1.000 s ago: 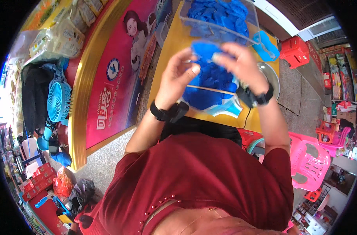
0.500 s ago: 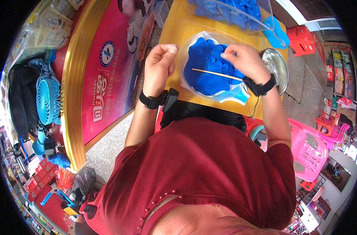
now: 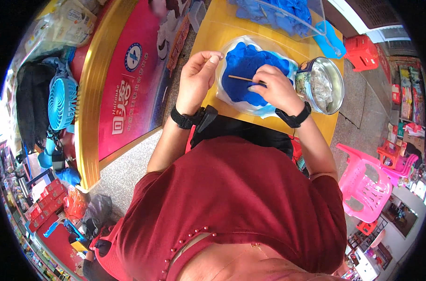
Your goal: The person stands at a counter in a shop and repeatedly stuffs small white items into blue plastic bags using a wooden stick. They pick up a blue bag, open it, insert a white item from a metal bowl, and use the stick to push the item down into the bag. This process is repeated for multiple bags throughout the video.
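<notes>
My right hand [image 3: 277, 91] is closed around one end of a thin wooden stick [image 3: 241, 78], which points left over a heap of thin blue pieces [image 3: 243, 58]. The blue pieces lie in a round, shallow holder lined with whitish plastic [image 3: 221, 89]. Left of that holder, my left hand [image 3: 199, 79] is raised with thumb and index finger pinched together. Whatever may be between those fingertips is too small to make out.
Right of the blue pieces stands a round metal tin [image 3: 337, 84] with crumpled clear plastic inside. A clear bin [image 3: 311, 29] of blue pieces sits at the table's far side, beside a light-blue object [image 3: 332, 42]. A red-and-yellow counter [image 3: 89, 107] borders the left.
My right hand has come down and left onto the stick, which was lying on the blue pieces and is now in its grip. My left hand has shifted slightly right, still pinched.
</notes>
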Demonstrator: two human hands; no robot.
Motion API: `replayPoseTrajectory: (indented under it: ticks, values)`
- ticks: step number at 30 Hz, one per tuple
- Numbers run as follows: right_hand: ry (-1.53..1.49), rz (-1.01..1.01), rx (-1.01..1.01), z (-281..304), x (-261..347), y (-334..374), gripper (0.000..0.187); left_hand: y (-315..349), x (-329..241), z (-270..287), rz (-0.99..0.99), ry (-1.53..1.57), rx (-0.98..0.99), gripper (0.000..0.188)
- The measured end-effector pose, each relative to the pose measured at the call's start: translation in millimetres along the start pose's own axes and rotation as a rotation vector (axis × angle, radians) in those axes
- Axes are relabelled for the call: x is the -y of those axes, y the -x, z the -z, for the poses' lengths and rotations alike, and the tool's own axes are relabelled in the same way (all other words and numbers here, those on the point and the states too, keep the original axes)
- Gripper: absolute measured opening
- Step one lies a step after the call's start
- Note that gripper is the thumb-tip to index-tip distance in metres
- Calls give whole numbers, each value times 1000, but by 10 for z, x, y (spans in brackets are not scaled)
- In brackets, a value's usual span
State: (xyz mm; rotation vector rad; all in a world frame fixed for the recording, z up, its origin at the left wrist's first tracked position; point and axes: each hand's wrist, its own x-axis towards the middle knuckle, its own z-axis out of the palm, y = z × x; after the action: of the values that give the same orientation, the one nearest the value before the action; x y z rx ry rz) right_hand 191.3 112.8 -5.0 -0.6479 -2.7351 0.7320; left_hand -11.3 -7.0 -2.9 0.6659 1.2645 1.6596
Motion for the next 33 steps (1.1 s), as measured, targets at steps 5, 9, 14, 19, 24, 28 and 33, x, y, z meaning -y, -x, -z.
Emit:
replayPoseTrajectory:
  ticks: [5,9,14,19,24,28,33]
  values:
    - [-613,-345,-79,174,134,8,24,76,84,-124,-146,-411,157,50]
    - [-975,-384,-181,201,234,97,23,80,154,-370,-45,-134,143,51]
    - [-1013,-419,-287,242,247,281,22,21,152,-519,-61,-191,137,48]
    - [-721,-412,-533,200,280,311,19,105,174,-663,-447,-394,-56,49]
    - [-851,-351,-578,146,353,268,19,232,72,-850,-259,-101,130,52]
    - [-1241,-352,-597,69,440,243,20,274,17,-882,-238,-98,72,45]
    - [-1397,-352,-571,65,493,242,15,231,77,-851,-368,-24,4,38]
